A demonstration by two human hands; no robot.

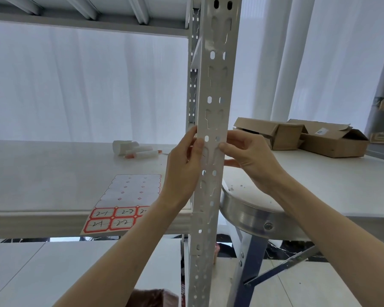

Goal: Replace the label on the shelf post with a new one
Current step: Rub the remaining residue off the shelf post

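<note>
The white perforated shelf post [211, 89] stands upright in the middle of the head view. My left hand [183, 171] grips its left edge, thumb pressed on the front face and fingers behind it. My right hand [249, 156] grips the right edge at the same height, thumb tip on the front face. No label shows plainly on the post; the patch between my thumbs looks bare apart from a faint dark mark. A label sheet [124, 202] lies on the shelf board, overhanging its front edge, with red-bordered handwritten labels in its lower rows.
Marker pens and a white roll [138, 151] lie further back on the shelf board [42, 180]. Open cardboard boxes [308, 138] sit on the white table at right. A metal-rimmed round stool [253, 214] stands right of the post. A shelf beam runs overhead.
</note>
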